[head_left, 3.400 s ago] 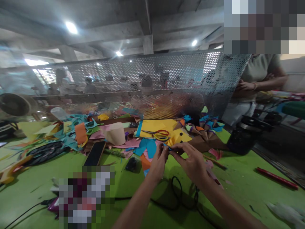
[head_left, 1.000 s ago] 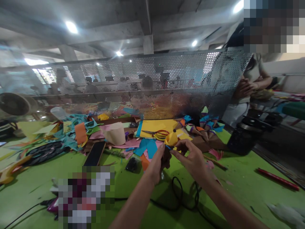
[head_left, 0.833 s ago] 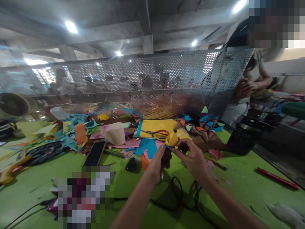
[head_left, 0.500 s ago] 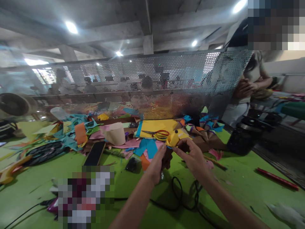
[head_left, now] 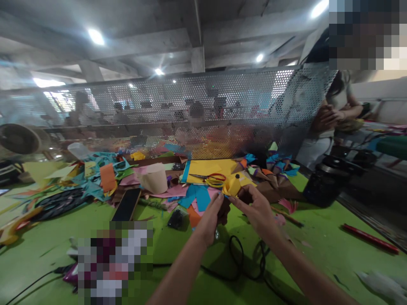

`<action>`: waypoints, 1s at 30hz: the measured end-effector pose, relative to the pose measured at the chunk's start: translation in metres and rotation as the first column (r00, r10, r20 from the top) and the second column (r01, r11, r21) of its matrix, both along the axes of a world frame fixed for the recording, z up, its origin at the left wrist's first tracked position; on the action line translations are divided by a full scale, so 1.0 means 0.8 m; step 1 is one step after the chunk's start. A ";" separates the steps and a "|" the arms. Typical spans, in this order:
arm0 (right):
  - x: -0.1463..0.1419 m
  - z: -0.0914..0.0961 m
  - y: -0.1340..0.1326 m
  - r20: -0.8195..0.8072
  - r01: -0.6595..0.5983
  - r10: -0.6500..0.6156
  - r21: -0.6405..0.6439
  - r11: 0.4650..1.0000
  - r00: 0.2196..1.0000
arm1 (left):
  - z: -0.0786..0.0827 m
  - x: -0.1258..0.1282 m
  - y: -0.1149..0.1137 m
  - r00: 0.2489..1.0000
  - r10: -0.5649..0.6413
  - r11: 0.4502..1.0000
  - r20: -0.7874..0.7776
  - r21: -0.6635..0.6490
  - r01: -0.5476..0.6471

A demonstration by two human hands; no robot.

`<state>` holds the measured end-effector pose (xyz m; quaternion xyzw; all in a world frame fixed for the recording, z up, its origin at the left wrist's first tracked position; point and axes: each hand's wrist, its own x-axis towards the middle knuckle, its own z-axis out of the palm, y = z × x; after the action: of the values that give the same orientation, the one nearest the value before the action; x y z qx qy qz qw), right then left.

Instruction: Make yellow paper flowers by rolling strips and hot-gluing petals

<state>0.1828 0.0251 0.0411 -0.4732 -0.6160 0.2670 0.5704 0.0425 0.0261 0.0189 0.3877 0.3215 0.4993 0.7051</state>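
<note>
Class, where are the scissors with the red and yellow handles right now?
The scissors with red and yellow handles lie on the yellow paper sheet at the table's centre, just behind the small yellow paper piece held by both hands.

- paper piece [head_left: 231, 185] held between both hands: yellow, one small black dot on it, blue edge at the bottom
- table top [head_left: 318, 237]: bright lime green
- scissors [head_left: 212, 178]: red and yellow handles
- sheet [head_left: 206, 167] under the scissors: yellow, blue strip along its left side
- paper scraps [head_left: 197, 195] just left of the hands: blue, pink, orange
- paper cup [head_left: 154, 178]: tan
- phone [head_left: 126, 204]: black
- cable [head_left: 241, 258] near the forearms: black
- stick [head_left: 370, 238] far right: red
- screen [head_left: 178, 110] behind the table: grey metal, regular round-hole pattern
- scrap pile [head_left: 95, 173] at left: teal, orange, pale yellow mix
</note>
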 end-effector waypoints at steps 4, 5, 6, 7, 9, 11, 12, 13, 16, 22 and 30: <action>-0.003 0.000 0.001 -0.024 0.010 -0.010 0.013 1.000 1.000 | -0.001 0.000 0.000 0.999 0.023 1.000 -0.032 -0.001 -0.023; -0.004 0.000 0.001 -0.029 0.007 -0.007 0.014 1.000 1.000 | -0.001 0.000 0.000 0.999 0.029 1.000 -0.035 0.000 -0.029; -0.004 0.001 0.001 -0.031 0.006 -0.006 0.017 1.000 1.000 | -0.001 0.000 0.000 0.999 0.032 1.000 -0.034 0.001 -0.032; -0.004 0.001 0.001 -0.028 0.006 -0.006 0.019 1.000 1.000 | -0.001 0.000 0.000 0.999 0.032 0.999 -0.036 0.004 -0.032; -0.005 0.001 0.000 -0.019 0.016 -0.016 0.020 1.000 1.000 | -0.002 0.001 0.000 0.998 0.036 0.999 -0.048 0.011 -0.036; -0.004 0.000 0.000 -0.006 0.031 -0.031 0.023 0.999 0.999 | -0.002 0.001 0.000 0.997 0.045 0.999 -0.069 0.015 -0.044; -0.004 -0.001 0.000 0.002 0.036 -0.036 0.025 0.999 0.999 | -0.002 0.001 0.000 0.996 0.051 0.999 -0.077 0.018 -0.049; -0.003 -0.002 0.000 0.008 0.038 -0.038 0.029 0.999 0.999 | -0.002 0.001 0.000 0.995 0.057 0.998 -0.083 0.025 -0.055; 0.001 -0.002 0.000 0.021 0.028 -0.029 0.048 0.998 0.999 | -0.001 -0.001 0.001 0.995 0.061 0.997 -0.073 0.059 -0.057; 0.007 0.004 -0.012 0.085 0.020 -0.031 0.130 0.991 0.996 | -0.003 -0.006 0.008 0.991 0.108 0.994 -0.074 0.025 -0.107; 0.007 0.006 -0.024 0.550 -0.199 -0.066 0.409 0.891 0.833 | -0.001 -0.008 0.011 0.985 0.170 0.983 -0.004 0.063 -0.170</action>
<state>0.1881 0.0063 0.0458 -0.3622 -0.8146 -0.0096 0.4529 0.0359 0.0353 0.0180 0.3829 0.3410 0.5655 0.6459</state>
